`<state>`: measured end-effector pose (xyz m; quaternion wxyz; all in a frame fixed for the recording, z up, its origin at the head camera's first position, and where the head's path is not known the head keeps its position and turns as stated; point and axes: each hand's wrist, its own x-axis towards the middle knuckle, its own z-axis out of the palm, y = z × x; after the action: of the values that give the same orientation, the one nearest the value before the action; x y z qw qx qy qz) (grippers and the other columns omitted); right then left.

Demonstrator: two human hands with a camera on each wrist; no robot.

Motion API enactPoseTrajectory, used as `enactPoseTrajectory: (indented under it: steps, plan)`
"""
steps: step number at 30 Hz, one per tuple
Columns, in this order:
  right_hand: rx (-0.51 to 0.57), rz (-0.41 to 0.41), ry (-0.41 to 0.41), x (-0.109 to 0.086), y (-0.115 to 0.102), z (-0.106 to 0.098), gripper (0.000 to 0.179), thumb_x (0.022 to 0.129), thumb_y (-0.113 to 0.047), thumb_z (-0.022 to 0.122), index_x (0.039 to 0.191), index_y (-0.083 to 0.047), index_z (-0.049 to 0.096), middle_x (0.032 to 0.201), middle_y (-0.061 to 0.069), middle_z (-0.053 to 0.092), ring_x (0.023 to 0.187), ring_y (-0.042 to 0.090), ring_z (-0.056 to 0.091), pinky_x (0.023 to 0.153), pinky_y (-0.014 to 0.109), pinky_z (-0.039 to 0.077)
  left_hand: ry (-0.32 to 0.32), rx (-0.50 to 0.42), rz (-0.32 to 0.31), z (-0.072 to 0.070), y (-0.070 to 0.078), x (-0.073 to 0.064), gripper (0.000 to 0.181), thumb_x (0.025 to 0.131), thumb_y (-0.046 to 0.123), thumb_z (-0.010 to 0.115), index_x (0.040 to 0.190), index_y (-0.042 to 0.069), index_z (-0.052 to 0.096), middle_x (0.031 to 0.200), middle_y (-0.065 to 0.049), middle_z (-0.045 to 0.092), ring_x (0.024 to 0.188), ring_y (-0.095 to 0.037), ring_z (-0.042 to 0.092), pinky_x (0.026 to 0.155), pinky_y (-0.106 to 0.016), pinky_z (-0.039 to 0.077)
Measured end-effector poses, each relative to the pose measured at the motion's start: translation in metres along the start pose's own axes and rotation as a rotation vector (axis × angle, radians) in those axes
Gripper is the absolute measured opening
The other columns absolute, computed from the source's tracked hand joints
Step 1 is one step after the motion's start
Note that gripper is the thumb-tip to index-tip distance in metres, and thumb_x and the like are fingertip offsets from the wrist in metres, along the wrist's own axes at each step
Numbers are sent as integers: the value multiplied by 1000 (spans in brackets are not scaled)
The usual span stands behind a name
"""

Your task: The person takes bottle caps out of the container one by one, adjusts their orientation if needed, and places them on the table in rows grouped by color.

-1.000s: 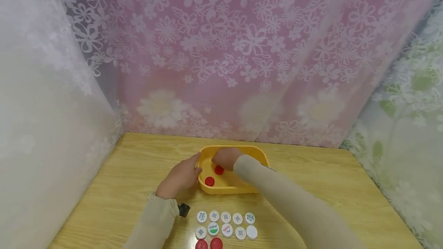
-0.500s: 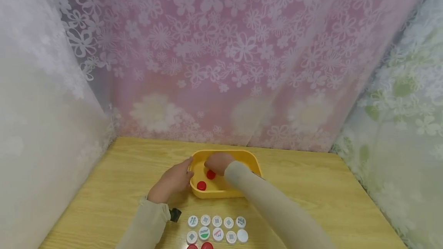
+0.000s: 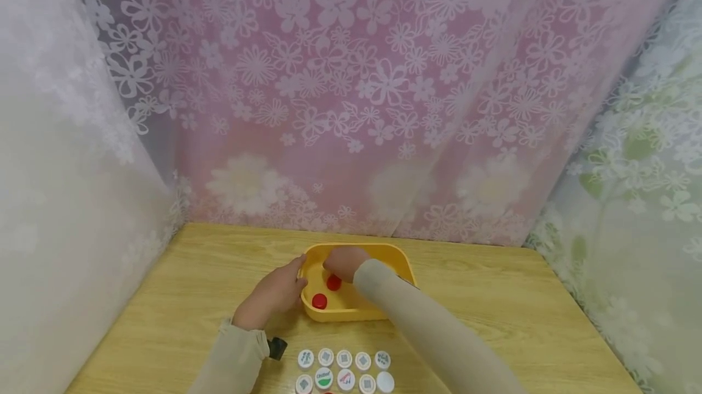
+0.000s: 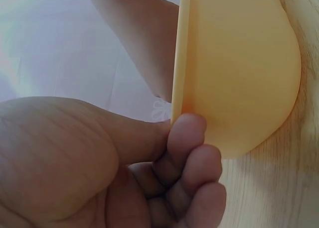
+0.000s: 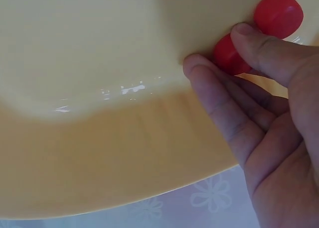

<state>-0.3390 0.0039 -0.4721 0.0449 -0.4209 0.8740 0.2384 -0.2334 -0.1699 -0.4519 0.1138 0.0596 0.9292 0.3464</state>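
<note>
A yellow plastic tub (image 3: 356, 315) stands on the wooden table. My left hand (image 3: 274, 296) is at its left end; in the left wrist view its thumb and curled fingers (image 4: 187, 133) pinch the tub rim (image 4: 178, 63). Inside the tub is my right hand (image 3: 345, 262), and in the right wrist view its thumb and fingers close around a red bottle cap (image 5: 230, 55). A second red cap (image 5: 279, 14) lies right beside it, towards the tub's near left corner. The tub's right part is hidden by my right sleeve (image 3: 428, 327) in the head view.
In front of the tub, white bottle caps (image 3: 344, 358) with printed tops lie in two rows, with a sliver of red at the bottom edge. Flowered curtains (image 3: 351, 108) enclose the table (image 3: 493, 302) at the back and both sides.
The head view has shifted, so the scene sits a little further left and lower, and the red caps in front have nearly left the frame. Both hands keep their places at the tub.
</note>
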Motion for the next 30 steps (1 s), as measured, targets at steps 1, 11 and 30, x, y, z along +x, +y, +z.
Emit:
enactPoseTrajectory:
  steps: [1, 11, 30]
  plan:
    - [6, 0, -2, 0, 0, -1, 7, 98, -18, 72, 96, -24, 74, 73, -8, 59, 66, 12, 51, 68, 22, 48, 1, 5, 0, 0, 0, 0, 59, 107, 16, 56, 160, 3, 33, 76, 0, 60, 61, -15, 55, 67, -32, 46]
    - [29, 21, -10, -1, -4, -2, 5, 97, -18, 74, 96, -23, 76, 74, -8, 62, 67, 12, 53, 72, 21, 50, 3, 16, 13, 1, -2, -2, 58, 107, 16, 56, 159, 1, 34, 77, 0, 60, 62, -14, 55, 69, -33, 47]
    - [-16, 28, -18, 5, -3, -4, 4, 98, -19, 73, 98, -23, 74, 74, -5, 62, 68, 14, 54, 73, 23, 54, 13, 33, 34, 0, -1, -1, 60, 108, 16, 54, 161, 0, 31, 113, -15, 70, 84, -22, 61, 82, -39, 49]
